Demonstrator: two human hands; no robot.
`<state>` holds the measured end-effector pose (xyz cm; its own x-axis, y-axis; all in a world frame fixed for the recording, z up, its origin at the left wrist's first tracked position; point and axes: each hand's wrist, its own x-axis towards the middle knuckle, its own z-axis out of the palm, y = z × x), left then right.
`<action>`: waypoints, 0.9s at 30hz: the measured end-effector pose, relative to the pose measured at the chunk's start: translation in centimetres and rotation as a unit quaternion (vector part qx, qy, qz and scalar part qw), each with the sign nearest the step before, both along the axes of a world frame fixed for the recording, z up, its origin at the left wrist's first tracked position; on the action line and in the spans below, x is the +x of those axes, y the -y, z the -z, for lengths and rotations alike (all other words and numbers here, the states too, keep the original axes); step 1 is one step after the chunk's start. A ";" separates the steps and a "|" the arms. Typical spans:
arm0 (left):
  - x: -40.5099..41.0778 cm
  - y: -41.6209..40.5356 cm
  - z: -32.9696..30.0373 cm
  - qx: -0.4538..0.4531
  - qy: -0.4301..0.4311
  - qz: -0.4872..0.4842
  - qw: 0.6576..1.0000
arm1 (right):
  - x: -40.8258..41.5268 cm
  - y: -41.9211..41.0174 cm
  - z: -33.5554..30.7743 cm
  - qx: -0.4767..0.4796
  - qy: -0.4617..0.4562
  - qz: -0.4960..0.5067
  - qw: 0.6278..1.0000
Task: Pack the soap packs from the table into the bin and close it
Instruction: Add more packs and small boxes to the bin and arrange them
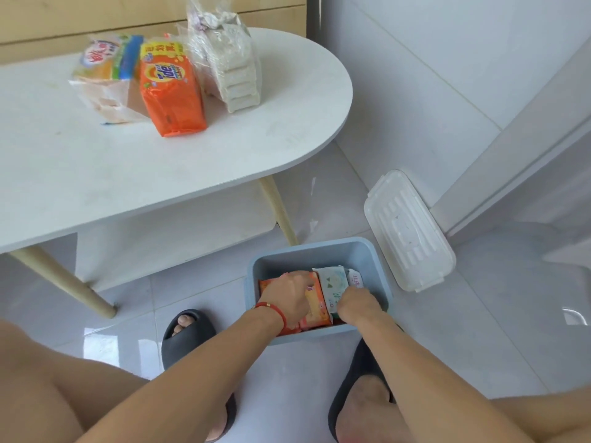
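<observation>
Bin (319, 251): blue, open, on the floor between the feet, just beside the table's rounded end; its far half is bare inside.
Packs in bin (332, 282): several standing on edge in a row along the near half, orange ones at left, a white-green one and a white one at right.
Left hand (289, 298): inside the bin, fingers curled over the top of an orange pack (316, 306); a red cord sits on the wrist.
Right hand (358, 305): inside the bin at the near right corner, fingers bent down among the packs; whether they clamp one cannot be told.
Lid (409, 231): white, flat on the floor, touching the bin's far right corner, close to the wall.
Table (96, 174): white, with a wide bare margin toward the near edge.
Packs on table (171, 91): three near the far edge, side by side and touching: a yellow-green one, an orange one, a clear-wrapped white stack.
Floor (479, 330): pale glossy tile, open to the right of the bin.
Slippers (187, 334): dark, one on each side of the bin's near wall.
</observation>
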<state>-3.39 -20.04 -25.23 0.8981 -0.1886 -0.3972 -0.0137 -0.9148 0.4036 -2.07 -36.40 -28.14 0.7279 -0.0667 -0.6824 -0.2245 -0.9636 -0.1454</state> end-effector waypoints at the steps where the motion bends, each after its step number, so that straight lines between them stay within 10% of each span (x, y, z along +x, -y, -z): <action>1: -0.1 -0.3 -0.7 -0.005 -0.004 -0.010 1.000 | -0.2 -0.2 -0.1 0.008 0.007 0.011 1.000; 9: 2.3 -5.8 -14.4 -0.019 0.206 0.012 0.978 | 4.1 -3.6 -10.9 0.158 0.057 -0.028 0.985; 16: 3.4 -14.0 -26.0 -0.032 0.423 -0.070 0.903 | 6.0 -10.5 -24.4 0.393 0.224 -0.054 0.890; 21: 6.2 -19.7 -26.4 -0.016 0.380 -0.287 0.879 | 7.5 -16.7 -29.1 0.341 0.390 -0.143 0.843; 27: 9.4 -21.6 -24.7 0.053 0.391 -0.216 0.893 | 10.8 -23.6 -29.1 0.159 0.388 -0.222 0.880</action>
